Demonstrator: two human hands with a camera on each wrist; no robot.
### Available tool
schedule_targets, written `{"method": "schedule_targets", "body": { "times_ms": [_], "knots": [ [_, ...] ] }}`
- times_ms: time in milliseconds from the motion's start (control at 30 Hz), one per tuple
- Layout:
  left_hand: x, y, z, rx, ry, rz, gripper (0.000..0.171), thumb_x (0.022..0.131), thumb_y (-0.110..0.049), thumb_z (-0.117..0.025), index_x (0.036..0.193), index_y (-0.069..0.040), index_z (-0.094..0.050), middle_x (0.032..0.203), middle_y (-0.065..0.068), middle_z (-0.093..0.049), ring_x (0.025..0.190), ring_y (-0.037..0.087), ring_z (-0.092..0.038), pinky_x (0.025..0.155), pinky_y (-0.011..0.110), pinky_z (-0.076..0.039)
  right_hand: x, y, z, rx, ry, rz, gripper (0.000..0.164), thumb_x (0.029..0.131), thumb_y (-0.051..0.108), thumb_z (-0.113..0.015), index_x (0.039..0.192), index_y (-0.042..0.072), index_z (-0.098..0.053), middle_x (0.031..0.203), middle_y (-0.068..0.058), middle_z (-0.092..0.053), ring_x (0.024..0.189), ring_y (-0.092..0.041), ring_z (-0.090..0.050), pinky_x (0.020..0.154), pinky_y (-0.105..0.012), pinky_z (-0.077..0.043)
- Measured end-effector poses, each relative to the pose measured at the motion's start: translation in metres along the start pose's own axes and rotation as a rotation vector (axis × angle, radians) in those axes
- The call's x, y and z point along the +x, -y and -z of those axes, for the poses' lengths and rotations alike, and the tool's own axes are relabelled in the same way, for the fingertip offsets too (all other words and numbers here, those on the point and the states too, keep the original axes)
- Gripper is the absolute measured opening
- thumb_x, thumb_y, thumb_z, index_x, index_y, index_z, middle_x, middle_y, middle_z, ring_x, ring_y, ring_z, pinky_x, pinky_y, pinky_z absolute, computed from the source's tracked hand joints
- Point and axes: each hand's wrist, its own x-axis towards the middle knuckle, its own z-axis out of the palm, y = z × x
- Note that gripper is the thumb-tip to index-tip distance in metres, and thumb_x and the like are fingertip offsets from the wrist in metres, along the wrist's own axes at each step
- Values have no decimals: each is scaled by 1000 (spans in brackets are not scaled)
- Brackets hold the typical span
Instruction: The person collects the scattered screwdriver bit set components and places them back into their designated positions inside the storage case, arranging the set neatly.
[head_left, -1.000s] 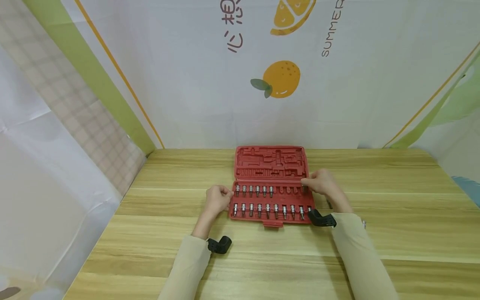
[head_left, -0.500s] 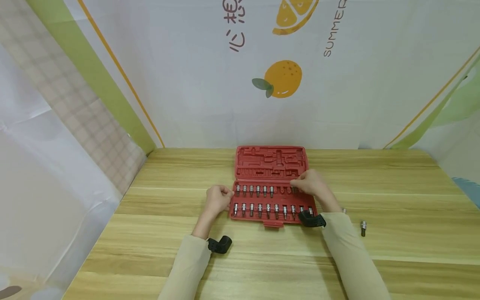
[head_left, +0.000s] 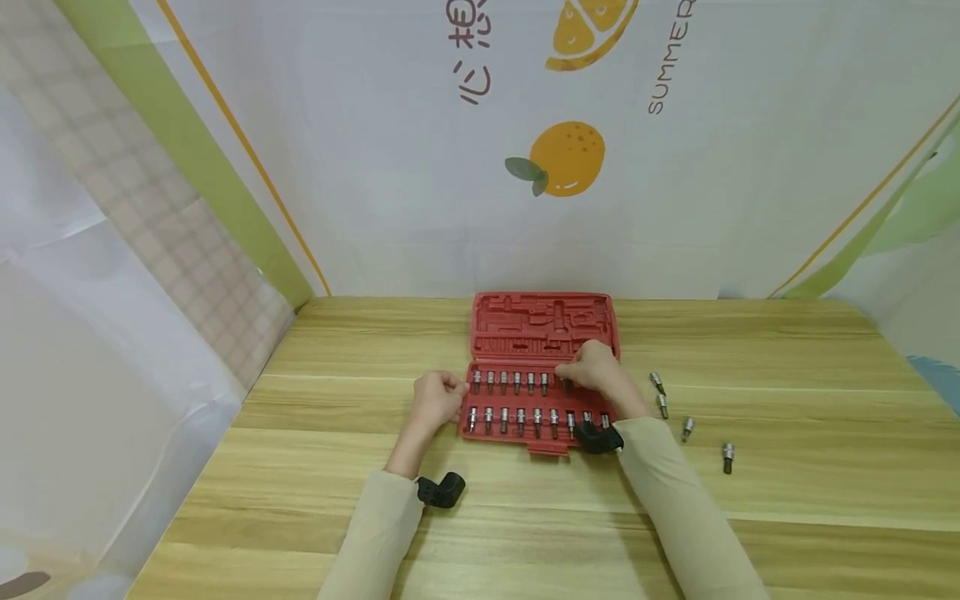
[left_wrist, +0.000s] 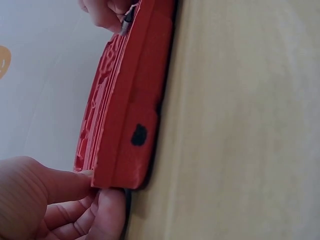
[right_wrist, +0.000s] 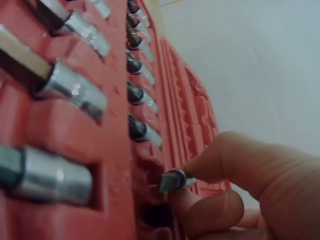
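Observation:
A red bit socket case (head_left: 510, 401) lies unfolded on the wooden table, its lid at the back. Two rows of silver bit sockets fill much of the front half. My left hand (head_left: 437, 398) pinches the case's left edge; in the left wrist view the thumb (left_wrist: 65, 185) is on top and fingers are beneath. Over the back row, my right hand (head_left: 597, 368) holds one bit socket (right_wrist: 175, 180) between thumb and fingertips, its flat-sided tip pointing at an unfilled slot. This slot is just right of the row's last seated bit socket (right_wrist: 145, 131).
Right of the case, several loose bit sockets (head_left: 688, 428) lie scattered on the table (head_left: 810, 467). A white printed cloth (head_left: 390, 208) hangs behind the table, and more cloth borders the left side.
My right hand has moved left along the back row with the bit socket, uncovering the loose ones on the right. The left hand keeps its grip on the case edge.

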Motion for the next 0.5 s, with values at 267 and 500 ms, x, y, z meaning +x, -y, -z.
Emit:
{"method": "schedule_targets", "body": {
  "times_ms": [267, 500],
  "knots": [
    [-1, -1, 0, 6, -8, 0, 15, 90, -6, -61, 82, 5, -65, 64, 9, -62, 40, 10, -53, 42, 25, -52, 3, 9, -7, -111, -25, -6, 45, 83, 19, -66, 47, 14, -39, 42, 5, -30, 39, -9, -28, 41, -23, -27],
    [-1, -2, 1, 9, -3, 0, 16, 91, -7, -61, 81, 5, -65, 64, 9, -62, 41, 11, -55, 43, 25, -53, 6, 21, -4, -185, 20, -66, 33, 83, 18, -69, 56, 9, -52, 46, 0, -43, 43, -11, -38, 43, -24, -32]
  ]
}}
